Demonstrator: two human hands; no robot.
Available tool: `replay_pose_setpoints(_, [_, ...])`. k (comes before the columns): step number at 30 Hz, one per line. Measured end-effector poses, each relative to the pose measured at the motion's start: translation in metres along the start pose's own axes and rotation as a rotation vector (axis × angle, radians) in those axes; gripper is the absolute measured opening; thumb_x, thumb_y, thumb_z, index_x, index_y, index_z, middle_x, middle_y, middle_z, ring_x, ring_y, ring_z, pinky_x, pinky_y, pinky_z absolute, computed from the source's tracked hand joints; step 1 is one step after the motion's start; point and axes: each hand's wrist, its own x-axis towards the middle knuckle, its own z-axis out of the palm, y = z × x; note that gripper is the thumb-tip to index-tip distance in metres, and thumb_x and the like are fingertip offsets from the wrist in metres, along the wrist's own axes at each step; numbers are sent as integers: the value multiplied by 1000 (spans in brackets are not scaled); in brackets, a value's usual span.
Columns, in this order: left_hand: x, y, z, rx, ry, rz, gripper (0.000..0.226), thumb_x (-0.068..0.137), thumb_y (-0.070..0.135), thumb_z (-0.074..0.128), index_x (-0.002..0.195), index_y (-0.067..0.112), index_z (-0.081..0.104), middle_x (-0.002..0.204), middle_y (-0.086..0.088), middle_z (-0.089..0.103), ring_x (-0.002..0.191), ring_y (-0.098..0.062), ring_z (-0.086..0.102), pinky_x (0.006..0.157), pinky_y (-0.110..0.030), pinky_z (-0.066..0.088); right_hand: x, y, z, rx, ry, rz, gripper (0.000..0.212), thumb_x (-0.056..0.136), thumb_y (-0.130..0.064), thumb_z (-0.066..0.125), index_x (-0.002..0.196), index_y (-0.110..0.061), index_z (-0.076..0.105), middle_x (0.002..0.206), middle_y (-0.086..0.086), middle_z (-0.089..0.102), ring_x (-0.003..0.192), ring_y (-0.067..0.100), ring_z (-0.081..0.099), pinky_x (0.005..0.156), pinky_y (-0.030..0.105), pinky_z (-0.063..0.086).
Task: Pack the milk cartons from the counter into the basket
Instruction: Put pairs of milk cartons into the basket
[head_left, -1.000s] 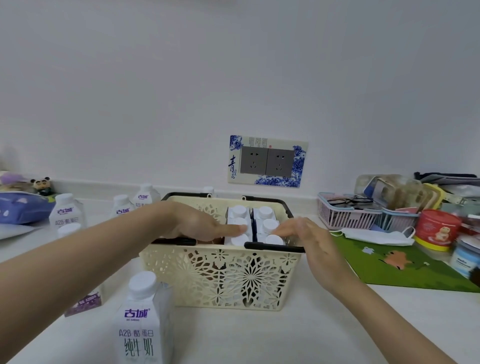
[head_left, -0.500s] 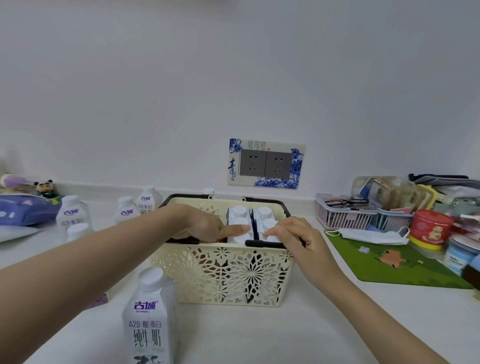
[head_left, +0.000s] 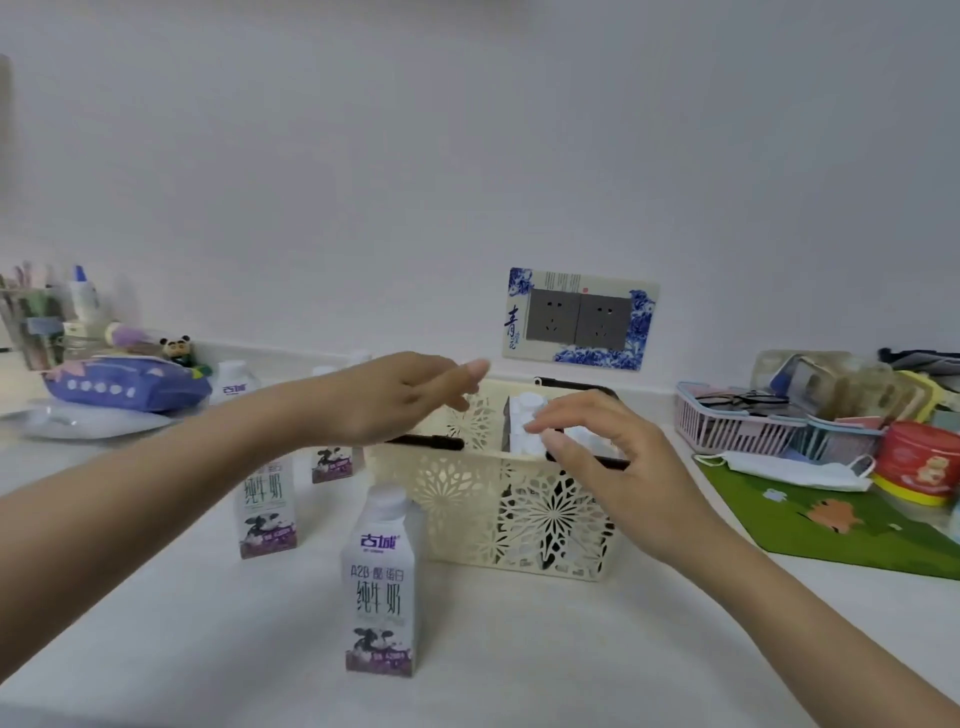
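A cream lattice basket with black handles stands mid-counter. White-capped milk cartons fill its right half. My right hand hovers over the basket's near rim, fingers spread, holding nothing. My left hand floats above the basket's left end, fingers loosely apart and empty. One carton stands in front of the basket. Another carton stands left of it, partly hidden by my left forearm. A third carton sits behind, and one more carton near the wall.
A purple tissue pack and a pen holder sit at the far left. Right of the basket are a pink tray, a face mask, a green mat and a red tin. A wall socket is behind.
My left hand lifted off the cartons in the basket and drew back to the left. My right hand rose from the basket rim. The view shifted left, showing more cartons.
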Motion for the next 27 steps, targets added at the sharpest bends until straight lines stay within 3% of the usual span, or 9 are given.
replay_pose_setpoints(5, [-56, -46, -16, 1, 162, 5, 70, 80, 76, 27, 120, 28, 60, 119, 14, 64, 111, -2, 58, 101, -24, 43, 4, -32, 50, 84, -297, 74, 22, 85, -35, 65, 106, -33, 65, 106, -19, 64, 101, -6, 58, 84, 9, 44])
replay_pose_setpoints(8, [-77, -72, -23, 78, 245, -62, 85, 62, 90, 26, 123, 37, 53, 120, 29, 52, 102, 7, 52, 86, -9, 40, 7, -37, 74, 6, -446, 96, 42, 78, -46, 69, 118, -42, 56, 113, -28, 57, 99, -12, 55, 81, 15, 49])
replay_pose_setpoints(10, [-84, -92, -29, 110, 265, -122, 101, 50, 97, 24, 128, 37, 49, 124, 23, 51, 105, 0, 49, 79, -9, 39, 8, -39, 82, -45, -497, 90, 48, 76, -48, 71, 119, -50, 51, 112, -39, 49, 87, -17, 53, 76, 12, 45])
replay_pose_setpoints(12, [-84, -113, -30, 123, 262, -194, 100, 56, 90, 31, 133, 29, 47, 135, 9, 52, 113, -8, 49, 85, -20, 41, 10, -39, 86, -68, -506, 75, 51, 75, -45, 73, 120, -51, 51, 115, -41, 46, 86, -12, 54, 77, 13, 42])
replay_pose_setpoints(15, [-79, -137, -26, -7, 240, -235, 94, 58, 82, 52, 133, 26, 48, 134, 3, 53, 116, -13, 52, 82, -21, 48, 13, -36, 90, -47, -509, 93, 53, 72, -42, 77, 120, -47, 54, 121, -29, 54, 101, 3, 59, 87, 25, 50])
replay_pose_setpoints(18, [-70, -149, -23, -48, 332, -199, 63, 80, 43, 66, 135, 22, 46, 130, 6, 51, 113, -15, 54, 88, -36, 55, 14, -34, 91, -18, -497, 125, 51, 71, -38, 79, 117, -45, 57, 118, -21, 59, 104, 8, 61, 93, 31, 51])
replay_pose_setpoints(23, [-59, -169, -22, -7, 271, -205, 46, 75, 39, 75, 114, 38, 51, 107, 12, 57, 101, -16, 59, 86, -42, 56, 14, -37, 94, -32, -496, 138, 55, 70, -31, 82, 117, -41, 55, 103, -23, 61, 89, -4, 61, 76, 14, 48])
replay_pose_setpoints(27, [-57, -172, -15, -142, 209, -166, 39, 78, 24, 75, 105, 33, 48, 103, -10, 64, 92, -28, 64, 78, -37, 57, 14, -37, 95, -55, -492, 119, 53, 70, -29, 83, 114, -34, 55, 97, -14, 65, 86, 2, 63, 71, 11, 49])
